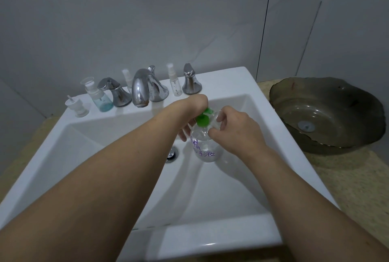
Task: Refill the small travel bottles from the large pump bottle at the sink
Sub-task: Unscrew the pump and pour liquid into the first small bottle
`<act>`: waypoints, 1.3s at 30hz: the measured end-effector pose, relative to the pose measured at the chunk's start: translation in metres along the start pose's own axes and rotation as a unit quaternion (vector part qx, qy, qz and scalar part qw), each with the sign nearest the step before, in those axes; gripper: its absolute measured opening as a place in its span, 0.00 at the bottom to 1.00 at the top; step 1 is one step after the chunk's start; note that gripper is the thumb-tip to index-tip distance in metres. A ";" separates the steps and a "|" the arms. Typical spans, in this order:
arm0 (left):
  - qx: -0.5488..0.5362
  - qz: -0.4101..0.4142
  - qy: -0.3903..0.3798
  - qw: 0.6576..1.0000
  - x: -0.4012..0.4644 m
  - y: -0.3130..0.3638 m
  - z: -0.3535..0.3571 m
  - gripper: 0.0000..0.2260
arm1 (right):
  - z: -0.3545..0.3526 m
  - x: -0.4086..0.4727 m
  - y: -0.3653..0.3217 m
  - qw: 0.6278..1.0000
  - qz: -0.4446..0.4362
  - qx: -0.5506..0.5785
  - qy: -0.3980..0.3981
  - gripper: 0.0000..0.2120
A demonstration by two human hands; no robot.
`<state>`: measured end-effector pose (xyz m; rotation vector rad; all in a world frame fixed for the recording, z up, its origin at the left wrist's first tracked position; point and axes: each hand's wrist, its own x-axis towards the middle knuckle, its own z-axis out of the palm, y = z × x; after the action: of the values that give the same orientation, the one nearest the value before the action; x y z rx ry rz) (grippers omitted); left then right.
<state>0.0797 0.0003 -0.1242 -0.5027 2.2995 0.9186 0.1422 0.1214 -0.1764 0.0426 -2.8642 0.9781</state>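
A large clear pump bottle [205,149] with a green pump head [203,120] and purple writing stands in the white sink [242,226], right of the drain. My left hand [190,114] reaches over the pump from the left with the wrist bent; its fingers curl down around the pump head and neck. My right hand [235,129] pinches a small clear travel bottle [217,119] right at the pump's nozzle. Most of that small bottle is hidden by my fingers, so I cannot tell how much it holds.
On the back ledge stand a chrome faucet [141,89] with two handles, two small spray bottles [176,85] [127,78], a pump bottle with blue liquid [101,98] and a small white dispenser [77,107]. A dark glass bowl [280,93] sits on the counter to the right.
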 end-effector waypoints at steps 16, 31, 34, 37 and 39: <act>-0.010 0.009 0.003 1.000 -0.001 -0.001 0.000 0.19 | 0.001 0.001 0.001 1.000 -0.003 -0.015 -0.004 0.14; -0.012 0.014 0.058 0.998 -0.007 -0.001 0.013 0.18 | 0.003 0.001 0.004 1.000 0.008 -0.013 -0.020 0.13; -0.017 0.007 0.074 0.997 -0.006 0.000 0.017 0.18 | 0.005 0.001 0.005 0.999 0.017 -0.012 -0.027 0.13; -0.019 0.008 0.079 0.997 -0.009 0.000 0.017 0.18 | 0.005 0.002 0.005 0.999 0.018 -0.014 -0.028 0.13; -0.019 0.011 0.073 0.997 -0.010 0.000 0.017 0.18 | 0.005 0.002 0.005 0.999 0.016 -0.018 -0.027 0.13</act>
<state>0.0938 0.0136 -0.1274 -0.5801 2.4254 0.9669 0.1391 0.1229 -0.1832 0.0198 -2.9402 0.9467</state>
